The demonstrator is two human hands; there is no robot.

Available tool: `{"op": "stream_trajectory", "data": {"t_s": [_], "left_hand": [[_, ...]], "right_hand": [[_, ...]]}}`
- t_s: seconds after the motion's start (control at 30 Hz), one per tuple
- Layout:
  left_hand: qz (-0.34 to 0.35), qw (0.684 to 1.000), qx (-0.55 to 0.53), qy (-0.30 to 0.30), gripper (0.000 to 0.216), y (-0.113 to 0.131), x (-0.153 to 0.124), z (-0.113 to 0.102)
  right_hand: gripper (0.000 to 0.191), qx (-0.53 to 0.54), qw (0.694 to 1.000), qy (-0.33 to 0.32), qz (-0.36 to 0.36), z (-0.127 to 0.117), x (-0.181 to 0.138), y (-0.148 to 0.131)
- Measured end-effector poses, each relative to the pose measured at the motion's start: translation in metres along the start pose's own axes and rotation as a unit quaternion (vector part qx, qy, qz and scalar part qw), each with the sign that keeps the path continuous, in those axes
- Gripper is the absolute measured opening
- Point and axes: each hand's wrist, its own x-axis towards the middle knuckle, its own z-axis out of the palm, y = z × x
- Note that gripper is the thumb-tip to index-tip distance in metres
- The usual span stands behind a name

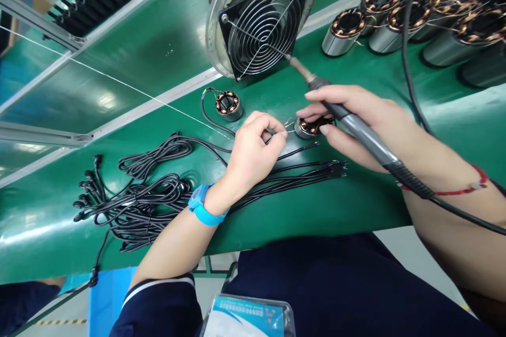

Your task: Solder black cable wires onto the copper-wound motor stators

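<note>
My left hand [256, 147] is closed in a pinch on a thin silvery strand of solder wire [154, 98], which runs in from the upper left. Its end points toward a small motor stator [306, 129] with copper windings. My right hand [367, 121] grips a soldering iron [356, 126], its tip up and left in front of the fan grille. Fingers of that same hand also rest on the stator and partly cover it. A second stator [228, 105] with a cable at its leads stands just beyond my left hand.
A fan with a wire grille [263, 37] stands at the back. Taller stators [343, 31] crowd the far right. Bundled black cables [146, 210] lie at left, their stripped ends [336, 168] reaching under my left hand. The iron's cord [466, 216] trails right.
</note>
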Motion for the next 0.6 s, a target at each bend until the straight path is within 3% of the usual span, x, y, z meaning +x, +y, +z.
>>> {"op": "stream_trajectory", "data": {"t_s": [0.3,0.6], "left_hand": [[-0.022,1.000,-0.021,-0.002,0.011,0.001,0.001,-0.001],[-0.005,1.000,0.015,0.000,0.012,0.003,0.000,-0.003]], "right_hand": [[0.038,-0.016,0.999,0.037,-0.002,0.010,0.005,-0.001],[0.039,-0.128,0.991,0.040,0.024,0.028,0.007,-0.018]]}}
